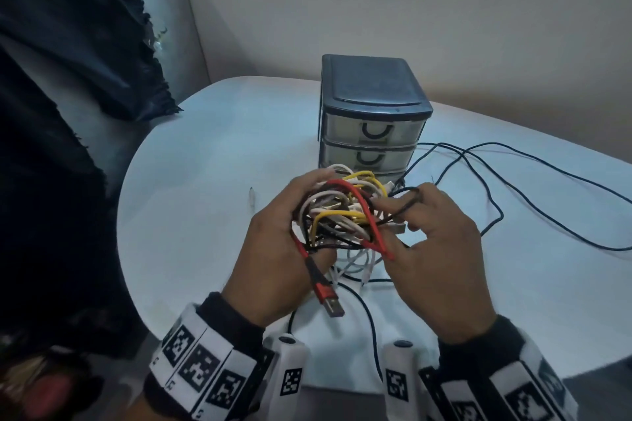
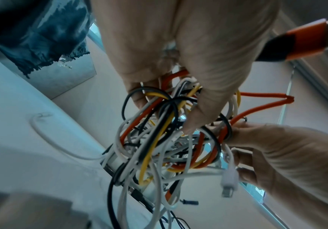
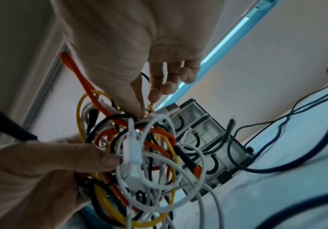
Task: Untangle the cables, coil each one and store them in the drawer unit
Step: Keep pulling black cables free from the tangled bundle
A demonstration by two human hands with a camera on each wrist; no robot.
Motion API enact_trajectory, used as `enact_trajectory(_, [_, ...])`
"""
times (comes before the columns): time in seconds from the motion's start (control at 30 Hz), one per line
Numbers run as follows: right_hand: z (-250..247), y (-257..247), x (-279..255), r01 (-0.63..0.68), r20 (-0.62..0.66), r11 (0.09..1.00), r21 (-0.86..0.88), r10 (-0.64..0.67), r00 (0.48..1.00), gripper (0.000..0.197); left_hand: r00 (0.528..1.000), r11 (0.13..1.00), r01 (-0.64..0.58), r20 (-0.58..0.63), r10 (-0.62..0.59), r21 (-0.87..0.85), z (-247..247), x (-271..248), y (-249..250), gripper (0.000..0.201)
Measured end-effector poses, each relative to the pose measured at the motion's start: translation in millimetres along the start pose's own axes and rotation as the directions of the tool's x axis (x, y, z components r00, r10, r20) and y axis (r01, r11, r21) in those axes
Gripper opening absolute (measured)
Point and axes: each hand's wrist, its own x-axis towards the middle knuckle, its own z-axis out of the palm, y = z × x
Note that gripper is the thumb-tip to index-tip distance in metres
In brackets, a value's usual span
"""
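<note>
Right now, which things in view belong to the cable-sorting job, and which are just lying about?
Job:
- tangled cable bundle, gripped by left hand, picked at by right hand
- red USB cable within it
- long black cable on the table
- drawer unit, closed

Lying about:
- dark cloth
- small white piece

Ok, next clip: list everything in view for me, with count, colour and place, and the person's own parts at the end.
cable tangle: one bundle of red, yellow, white and black cables, held above the table in front of the drawer unit
red USB plug: one, red and black, hanging from the tangle below the left hand
black cable: loose loops, count unclear, on the table right of the unit
drawer unit: one, dark grey with clear drawers, shut, on the table
table: one, white
dark cloth: one, at far left
left hand: grips the tangle
right hand: fingers hooked into a black loop
</note>
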Motion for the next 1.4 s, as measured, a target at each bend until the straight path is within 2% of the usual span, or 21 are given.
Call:
enact_trajectory(0.13, [-2, 2, 0, -0.01, 0.04, 0.998, -0.067, 0.013, 0.999, 0.007, 0.999, 0.996, 0.044, -0.021, -0.043, 0.075, 2, 1, -2, 0.068])
enact_trajectory(0.2, [-1, 4, -3, -0.076, 0.05, 0.997, -0.008, 0.077, 0.996, 0.007, 0.996, 0.963, 0.036, -0.088, -0.013, 0.267, 0, 2, -6, 0.063])
enact_trajectory(0.23, [0, 3, -4, -0.125, 0.056, 0.99, 0.064, 0.121, 0.991, 0.008, 0.989, 0.933, 0.096, -0.14, -0.049, 0.347, -1, 2, -10, 0.066])
enact_trajectory(0.3, [3, 3, -6, -0.207, 0.052, 0.959, 0.191, 0.201, 0.978, 0.01, 0.932, 0.888, 0.355, -0.188, -0.31, 0.293, -2, 2, -17, 0.084])
enact_trajectory(0.33, [5, 3, -7, -0.242, 0.052, 0.94, 0.242, 0.236, 0.97, 0.012, 0.863, 0.856, 0.502, -0.144, -0.485, 0.121, -2, 3, -18, 0.095])
enact_trajectory(0.37, [6, 3, -7, -0.271, 0.056, 0.918, 0.291, 0.266, 0.962, 0.014, 0.787, 0.787, 0.608, -0.052, -0.615, -0.104, -3, 4, -16, 0.096])
enact_trajectory(0.4, [7, 3, -7, -0.293, 0.059, 0.895, 0.337, 0.291, 0.955, 0.017, 0.733, 0.678, 0.655, 0.065, -0.677, -0.333, -5, 3, -18, 0.085])
enact_trajectory(0.47, [7, 2, -6, -0.334, 0.066, 0.843, 0.422, 0.339, 0.939, 0.017, 0.658, 0.336, 0.684, 0.348, -0.668, -0.648, -11, 2, -20, 0.05])
enact_trajectory(0.5, [6, 1, -6, -0.356, 0.07, 0.813, 0.461, 0.366, 0.928, 0.015, 0.622, 0.177, 0.689, 0.447, -0.643, -0.703, -14, 2, -20, 0.048])
enact_trajectory(0.53, [6, 0, -5, -0.374, 0.074, 0.783, 0.497, 0.391, 0.918, 0.014, 0.593, 0.079, 0.689, 0.497, -0.633, -0.721, -15, 1, -21, 0.055])
enact_trajectory(0.57, [6, -2, -5, -0.385, 0.078, 0.757, 0.528, 0.409, 0.909, 0.013, 0.567, 0.031, 0.693, 0.518, -0.641, -0.72, -14, 2, -24, 0.068])
enact_trajectory(0.63, [7, -4, -6, -0.389, 0.084, 0.718, 0.578, 0.421, 0.903, 0.01, 0.509, -0.002, 0.719, 0.529, -0.679, -0.695, -9, 4, -25, 0.1])
enact_trajectory(0.7, [8, -8, -8, -0.38, 0.095, 0.692, 0.614, 0.413, 0.906, 0.009, 0.511, 0.037, 0.742, 0.529, -0.678, -0.67, -2, 4, -20, 0.112])
enact_trajectory(0.77, [11, -14, -11, -0.372, 0.113, 0.659, 0.654, 0.4, 0.909, 0.008, 0.554, 0.13, 0.756, 0.52, -0.65, -0.641, 3, 3, -13, 0.104])
enact_trajectory(0.87, [15, -20, -14, -0.332, 0.103, 0.668, 0.666, 0.358, 0.928, 0.007, 0.659, 0.261, 0.693, 0.443, -0.608, -0.672, 10, 3, -6, 0.048])
enact_trajectory(0.93, [16, -18, -14, -0.291, 0.057, 0.719, 0.631, 0.331, 0.942, 0.006, 0.693, 0.318, 0.671, 0.413, -0.591, -0.67, 10, 5, -6, 0.032])
enact_trajectory(1.07, [17, -11, -14, -0.167, -0.042, 0.86, 0.483, 0.213, 0.976, 0.012, 0.763, 0.512, 0.623, 0.314, -0.565, -0.591, 10, 5, -10, 0.058])
enact_trajectory(1.13, [16, -12, -15, -0.16, -0.027, 0.873, 0.46, 0.193, 0.981, 0.014, 0.815, 0.597, 0.556, 0.239, -0.528, -0.578, 14, 4, -11, 0.057])
enact_trajectory(1.23, [11, -7, -10, -0.25, 0.018, 0.819, 0.517, 0.282, 0.959, 0.011, 0.858, 0.652, 0.469, 0.134, -0.495, -0.595, 12, 5, -15, 0.06])
enact_trajectory(1.3, [8, -1, -7, -0.298, 0.016, 0.834, 0.465, 0.328, 0.944, 0.012, 0.875, 0.695, 0.428, 0.072, -0.479, -0.578, 8, 7, -20, 0.065])
enact_trajectory(1.4, [6, 5, -5, -0.347, -0.068, 0.84, 0.417, 0.409, 0.91, 0.013, 0.881, 0.736, 0.398, 0.004, -0.474, -0.548, 4, 9, -24, 0.068])
